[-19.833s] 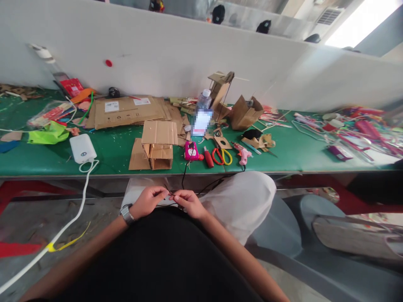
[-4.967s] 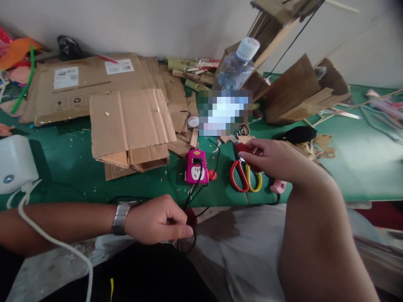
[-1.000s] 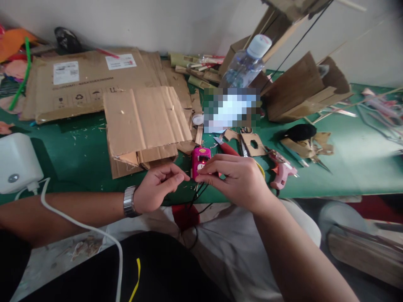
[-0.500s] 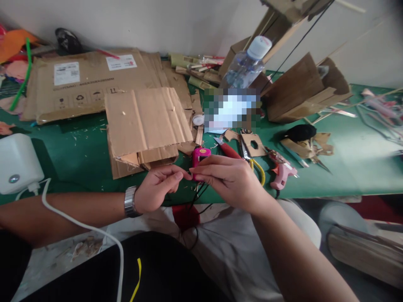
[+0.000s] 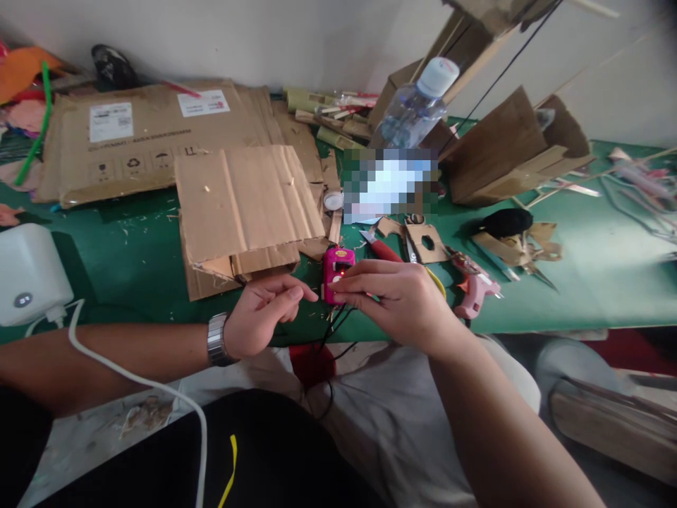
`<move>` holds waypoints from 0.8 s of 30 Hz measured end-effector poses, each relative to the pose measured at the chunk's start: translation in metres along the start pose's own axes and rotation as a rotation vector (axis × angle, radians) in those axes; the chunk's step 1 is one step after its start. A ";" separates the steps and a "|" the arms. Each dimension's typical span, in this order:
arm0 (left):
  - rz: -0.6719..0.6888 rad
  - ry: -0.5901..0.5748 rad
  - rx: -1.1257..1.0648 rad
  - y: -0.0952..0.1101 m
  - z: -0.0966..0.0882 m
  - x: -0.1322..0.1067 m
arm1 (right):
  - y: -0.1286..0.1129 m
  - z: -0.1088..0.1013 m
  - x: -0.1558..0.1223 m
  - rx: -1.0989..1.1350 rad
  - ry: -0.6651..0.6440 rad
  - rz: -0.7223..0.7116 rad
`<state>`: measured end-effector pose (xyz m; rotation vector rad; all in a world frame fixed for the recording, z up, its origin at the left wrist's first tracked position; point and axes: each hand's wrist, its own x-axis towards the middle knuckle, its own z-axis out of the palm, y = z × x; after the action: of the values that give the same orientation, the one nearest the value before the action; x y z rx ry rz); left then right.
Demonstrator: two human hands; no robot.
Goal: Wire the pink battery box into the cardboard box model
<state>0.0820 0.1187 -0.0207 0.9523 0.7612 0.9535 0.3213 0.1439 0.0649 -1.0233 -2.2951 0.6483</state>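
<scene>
My right hand [image 5: 398,302] hovers at the green table's front edge, its fingertips pinched together right beside a small pink device [image 5: 333,267] with a red light. Thin black wires [image 5: 331,327] run from that device down to my lap, and the pinch seems to be on one of them. My left hand [image 5: 259,315], with a metal watch on the wrist, is palm-up just left of it. Its fingers curl toward the right fingertips, almost touching; what they hold is too thin to see. A red piece [image 5: 312,363] lies on my lap below the hands.
On the green table [image 5: 582,275] lie a folded cardboard box [image 5: 246,204], flat cardboard [image 5: 132,141], a water bottle [image 5: 415,106], a red-handled cutter [image 5: 383,250], a pink glue gun [image 5: 476,286] and cardboard scraps. A white box [image 5: 29,275] with a white cable [image 5: 132,381] sits at the left.
Over the last second both hands stay together at the pink device with only small finger shifts. Five seconds ago my right hand was reaching at the scissors and the left held the wire alone.
</scene>
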 end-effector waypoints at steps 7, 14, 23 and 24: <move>-0.052 0.008 0.084 -0.004 -0.005 -0.002 | -0.002 0.002 0.001 0.028 0.008 0.004; -0.058 0.012 0.154 -0.004 -0.002 0.000 | -0.006 0.005 0.002 0.124 0.070 -0.014; -0.041 0.019 0.195 0.003 0.001 0.002 | -0.005 0.016 0.003 0.248 0.155 -0.045; -0.039 0.009 0.199 0.005 0.003 0.003 | -0.005 0.018 0.003 0.234 0.149 -0.033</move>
<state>0.0837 0.1215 -0.0157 1.1028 0.8916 0.8594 0.3053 0.1398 0.0556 -0.8898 -2.0475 0.7786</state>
